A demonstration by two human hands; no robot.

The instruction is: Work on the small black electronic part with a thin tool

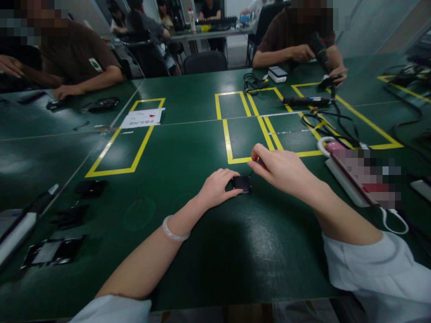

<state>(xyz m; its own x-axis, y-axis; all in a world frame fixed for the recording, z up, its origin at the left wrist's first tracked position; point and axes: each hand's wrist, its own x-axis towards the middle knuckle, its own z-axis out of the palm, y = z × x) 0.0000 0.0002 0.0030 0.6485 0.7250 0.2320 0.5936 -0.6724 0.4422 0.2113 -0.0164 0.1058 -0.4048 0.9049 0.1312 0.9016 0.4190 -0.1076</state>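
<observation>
A small black box-shaped part (242, 183) lies on the green table in front of me. My left hand (219, 187), with a pale bangle on its wrist, grips that part from the left between thumb and fingers. On the other side, my right hand (274, 165) is closed in a pinch around a thin dark tool (251, 173). Its narrow shaft slants down to the part's right upper corner. The fingers hide most of the tool, so its exact kind cannot be told.
Black parts (90, 188) and a metal-and-black plate (54, 251) lie at left. Yellow tape outlines (229, 150) and a paper label (143, 118) mark the table. Right are a pink-edged notebook (357, 175) and black cables (343, 121). Two co-workers sit opposite, one holding a dark power tool (318, 50).
</observation>
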